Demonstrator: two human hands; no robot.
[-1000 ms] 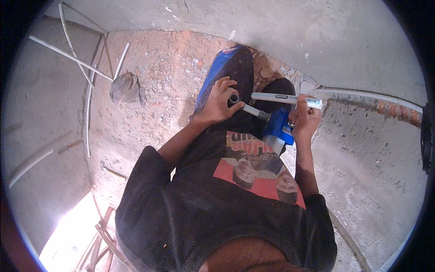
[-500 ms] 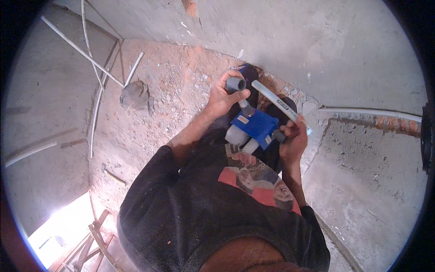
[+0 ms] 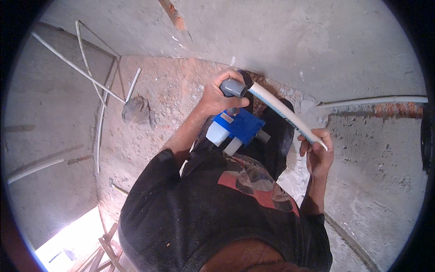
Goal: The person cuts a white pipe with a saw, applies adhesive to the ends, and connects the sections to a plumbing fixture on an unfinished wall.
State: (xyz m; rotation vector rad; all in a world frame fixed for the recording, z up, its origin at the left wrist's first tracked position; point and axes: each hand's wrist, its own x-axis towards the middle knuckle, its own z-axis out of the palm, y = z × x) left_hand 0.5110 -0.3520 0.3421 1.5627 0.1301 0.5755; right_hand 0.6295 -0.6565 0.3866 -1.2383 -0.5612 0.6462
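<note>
Rubble-strewn floor (image 3: 154, 131) meets plastered wall (image 3: 281, 41) along its far edge, with loose thin conduits (image 3: 97, 131) lying toward the floor's left edge. White pipe (image 3: 286, 115) runs aslant above that far edge, right hand (image 3: 317, 152) clamped on its lower end. Left hand (image 3: 218, 95) is clamped on grey fitting (image 3: 233, 87) at the pipe's upper end, touching it; blue box (image 3: 240, 126) sits just below.

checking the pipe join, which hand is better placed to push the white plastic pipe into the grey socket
Right. The right hand grips the white plastic pipe's free end, its other end at the grey socket. The left hand steadies that socket.
</note>
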